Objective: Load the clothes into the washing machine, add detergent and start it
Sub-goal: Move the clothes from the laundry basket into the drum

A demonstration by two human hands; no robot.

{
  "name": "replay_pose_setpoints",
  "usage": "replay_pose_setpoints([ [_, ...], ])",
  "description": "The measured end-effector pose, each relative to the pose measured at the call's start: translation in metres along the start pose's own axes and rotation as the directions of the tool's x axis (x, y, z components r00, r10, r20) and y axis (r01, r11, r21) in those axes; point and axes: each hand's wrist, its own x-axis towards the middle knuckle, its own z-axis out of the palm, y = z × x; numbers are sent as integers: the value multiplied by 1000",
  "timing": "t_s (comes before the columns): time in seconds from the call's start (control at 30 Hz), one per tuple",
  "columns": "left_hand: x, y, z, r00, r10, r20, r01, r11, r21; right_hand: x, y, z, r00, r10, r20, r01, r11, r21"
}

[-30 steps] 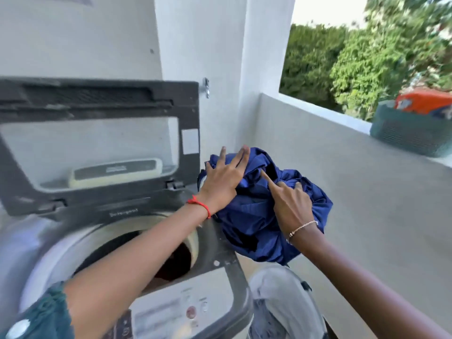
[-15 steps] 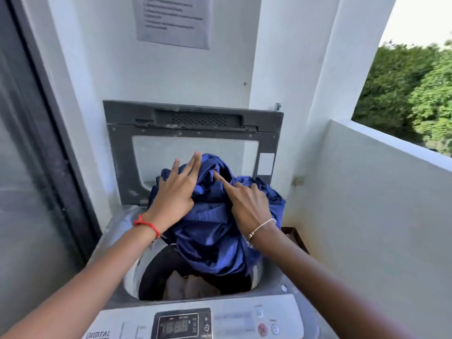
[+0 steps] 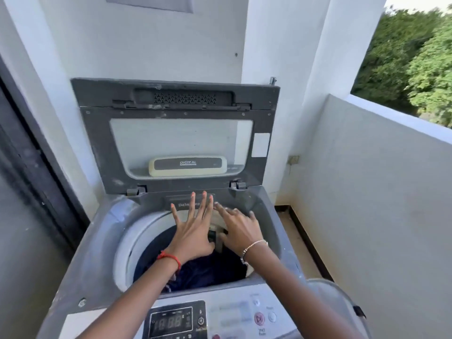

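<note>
The top-loading washing machine (image 3: 97, 260) stands in front of me with its lid (image 3: 97, 133) raised against the wall. Dark blue clothes (image 3: 208, 270) lie inside the drum. My left hand (image 3: 193, 228) hovers over the drum's back rim with its fingers spread straight. My right hand (image 3: 238, 228) is beside it, fingers straight and blurred, holding nothing. The control panel (image 3: 232, 314) with its lit display (image 3: 171, 321) faces me at the bottom.
A balcony wall (image 3: 367, 192) runs along the right, with trees beyond it. A dark door frame (image 3: 31, 167) stands at the left. A translucent round container rim (image 3: 342, 302) shows at the bottom right.
Both hands let go of the blue clothes, which dropped from above the opening down into the drum. The hands now hover open over the drum's back rim.
</note>
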Motion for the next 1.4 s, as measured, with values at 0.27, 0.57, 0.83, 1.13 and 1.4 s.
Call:
replay_pose_setpoints([
  [0.27, 57, 142, 0, 959, 284, -21, -281, 933, -227, -70, 135, -27, 865, 440, -242, -382, 889, 253],
  [0.57, 88, 340, 95, 838, 510, 194, -419, 829, -372, -176, 281, 55, 610, 790, -54, -729, 587, 352],
  [0.83, 74, 359, 356, 657, 490, 573, -337, 871, -358, -237, 360, 263, 528, 805, 269, -835, 435, 337],
  [1.13, 70, 348, 601, 529, 349, 773, -292, 931, -220, -264, 407, 506, 544, 703, 458, -838, 483, 254],
  [1.4, 79, 315, 740, 596, 376, 709, -580, 812, 57, -254, 433, 656, 593, 623, 511, -775, 614, 151],
])
